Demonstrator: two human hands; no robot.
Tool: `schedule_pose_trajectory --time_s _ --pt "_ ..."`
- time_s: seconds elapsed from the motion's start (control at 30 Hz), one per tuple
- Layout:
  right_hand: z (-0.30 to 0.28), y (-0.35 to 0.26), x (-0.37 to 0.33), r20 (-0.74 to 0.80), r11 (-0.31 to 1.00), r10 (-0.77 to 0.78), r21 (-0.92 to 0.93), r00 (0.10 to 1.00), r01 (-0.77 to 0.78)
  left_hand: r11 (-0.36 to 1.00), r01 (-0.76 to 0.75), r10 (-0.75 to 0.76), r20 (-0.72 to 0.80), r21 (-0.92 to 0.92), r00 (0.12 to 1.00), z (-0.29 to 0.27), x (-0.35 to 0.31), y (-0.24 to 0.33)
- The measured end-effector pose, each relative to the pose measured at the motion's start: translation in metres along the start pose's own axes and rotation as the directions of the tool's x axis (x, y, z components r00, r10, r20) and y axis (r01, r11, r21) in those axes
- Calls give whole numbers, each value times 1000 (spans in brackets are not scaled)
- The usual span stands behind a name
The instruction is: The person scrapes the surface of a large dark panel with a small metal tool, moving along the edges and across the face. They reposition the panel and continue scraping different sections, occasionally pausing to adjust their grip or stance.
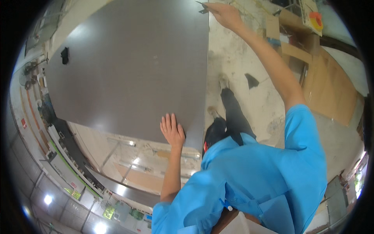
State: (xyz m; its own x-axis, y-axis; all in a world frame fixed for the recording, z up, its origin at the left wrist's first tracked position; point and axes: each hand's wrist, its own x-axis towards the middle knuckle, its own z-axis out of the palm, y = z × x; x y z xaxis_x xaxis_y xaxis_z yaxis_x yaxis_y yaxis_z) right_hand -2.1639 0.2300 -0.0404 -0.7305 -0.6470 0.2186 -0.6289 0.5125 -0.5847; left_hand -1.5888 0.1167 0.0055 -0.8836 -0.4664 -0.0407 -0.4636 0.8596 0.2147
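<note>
Workshop interior, pale stained floor (267,105), catalogued from my remote feed. Item: one large, flat, grey-brown panel (124,74) with a smooth face, left of the person's black-trousered legs (235,113). Item: left hand (172,130), palm down on the panel near its lower edge, grip flattened out, fingers slightly apart. Item: right hand (225,15), at the panel's upper right edge, grip pinching one thin, dark, angular piece (203,7); whether this touches the panel I cannot tell. Also listed: small black object (64,55) on the panel's left part; dark triangular scrap (251,80) on the floor; brown cardboard sheet (329,85), right.
</note>
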Motion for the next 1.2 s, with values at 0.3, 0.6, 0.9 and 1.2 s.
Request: schedule_pose_trajectory --time_s 0.3,0.6,0.9,1.2 --pt "28 -120 -216 43 977 -153 158 987 145 999 -23 21 -64 -30 998 -3 5 4" --pt "45 -258 -452 214 948 -250 252 944 195 904 -18 -68 -185 -427 980 0 -19 -12" --pt "21 -241 -450 186 945 -126 321 974 61 943 -219 196 -117 -251 974 -10 -26 3" --pt "-13 -22 -36 -223 860 379 443 898 -253 966 -253 255 46 -48 966 15 120 122"
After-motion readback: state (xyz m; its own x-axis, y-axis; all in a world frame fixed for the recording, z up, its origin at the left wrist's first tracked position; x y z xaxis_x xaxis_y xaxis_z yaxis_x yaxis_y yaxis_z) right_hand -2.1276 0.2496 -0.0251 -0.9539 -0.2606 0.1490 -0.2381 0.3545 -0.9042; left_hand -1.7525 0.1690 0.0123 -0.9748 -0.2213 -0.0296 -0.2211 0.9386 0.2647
